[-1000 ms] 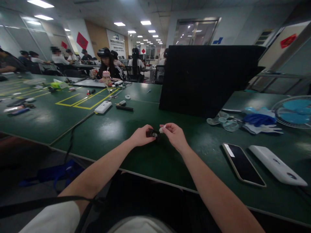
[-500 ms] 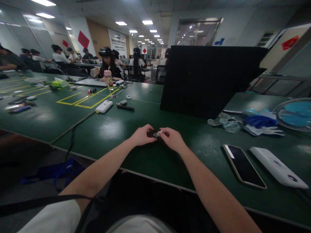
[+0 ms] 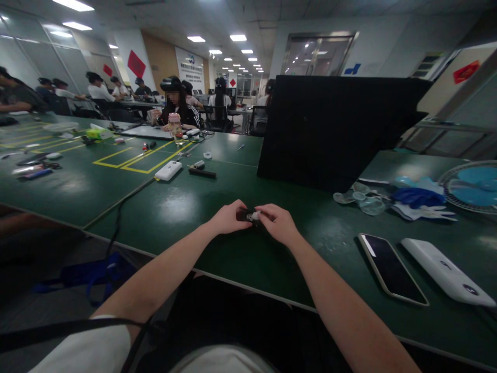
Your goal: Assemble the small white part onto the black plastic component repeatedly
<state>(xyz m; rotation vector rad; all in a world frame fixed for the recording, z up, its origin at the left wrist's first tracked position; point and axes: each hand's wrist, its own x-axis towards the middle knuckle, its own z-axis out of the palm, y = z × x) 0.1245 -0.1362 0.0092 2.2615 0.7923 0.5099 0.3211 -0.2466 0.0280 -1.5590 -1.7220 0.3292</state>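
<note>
My left hand [image 3: 230, 217] is closed on a small dark block-like object [image 3: 244, 214] with a light, metallic-looking round detail on its face. Opposite it, my right hand [image 3: 276, 220] pinches a small whitish piece [image 3: 256, 215] between thumb and fingertips, against the right part of the dark object. Both hands meet just above the green table [image 3: 233, 254], close to its near edge. The exact kind of either small thing is too small to make out, and the fingers partly cover both.
A large black panel [image 3: 326, 129] stands ahead on the right. To my right lie a phone [image 3: 392, 268], a white power bank [image 3: 446, 272], gloves [image 3: 421, 199] and a fan [image 3: 476, 184]. Ahead left are a white device [image 3: 169, 170], a dark bar [image 3: 202, 172] and a bottle [image 3: 176, 127]. A person [image 3: 178, 106] sits across.
The view has shifted slightly. Fingers of my right hand have turned a little around the whitish piece; both hands keep their hold in nearly the same place.
</note>
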